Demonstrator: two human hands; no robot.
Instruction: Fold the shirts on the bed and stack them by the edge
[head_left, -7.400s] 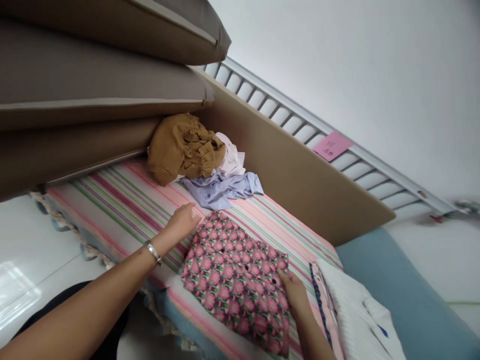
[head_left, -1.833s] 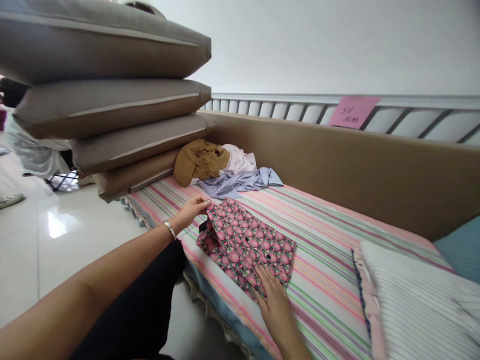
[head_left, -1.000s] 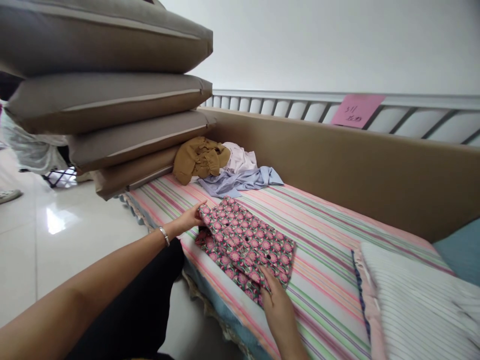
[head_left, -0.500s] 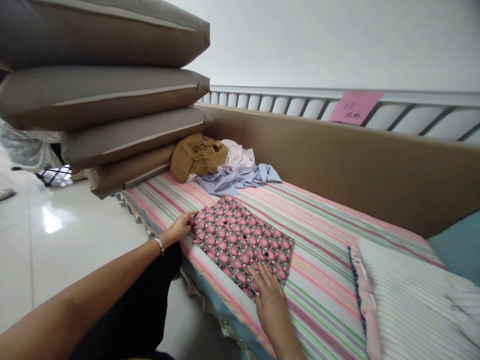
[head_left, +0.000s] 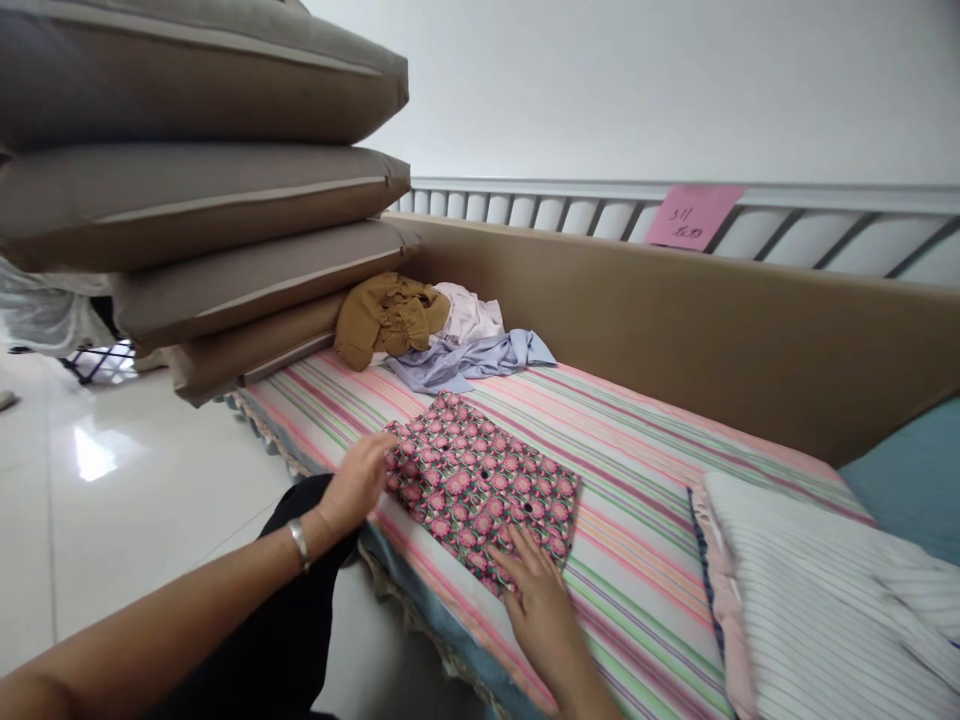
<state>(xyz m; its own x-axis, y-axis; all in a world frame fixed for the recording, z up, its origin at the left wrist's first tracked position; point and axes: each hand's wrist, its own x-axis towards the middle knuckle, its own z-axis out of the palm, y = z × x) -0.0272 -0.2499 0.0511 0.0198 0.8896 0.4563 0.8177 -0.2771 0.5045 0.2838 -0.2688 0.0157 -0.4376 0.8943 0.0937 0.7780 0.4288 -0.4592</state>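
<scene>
A folded garment [head_left: 480, 490], dark with pink flowers and black buttons, lies flat on the striped bed cover. My right hand [head_left: 536, 595] rests on its near right part, open, with fingers spread and stretched out. At the garment's left edge is my left hand [head_left: 358, 485], with a silver bangle at the wrist. Its fingers are smeared by motion, so I cannot make out whether they grip the cloth.
Brown cushions [head_left: 247, 195] are stacked at the left. Beside them lie a mustard garment [head_left: 390, 315], a pale pink one [head_left: 471, 315] and a light blue one [head_left: 472, 358]. Folded white striped clothing [head_left: 810, 590] lies at right. A pink note [head_left: 694, 215] hangs on the rail.
My left hand has lifted a little and turned at the garment's left edge, where its fingers were pinching before. My right hand stays on the cloth. The view has shifted slightly.
</scene>
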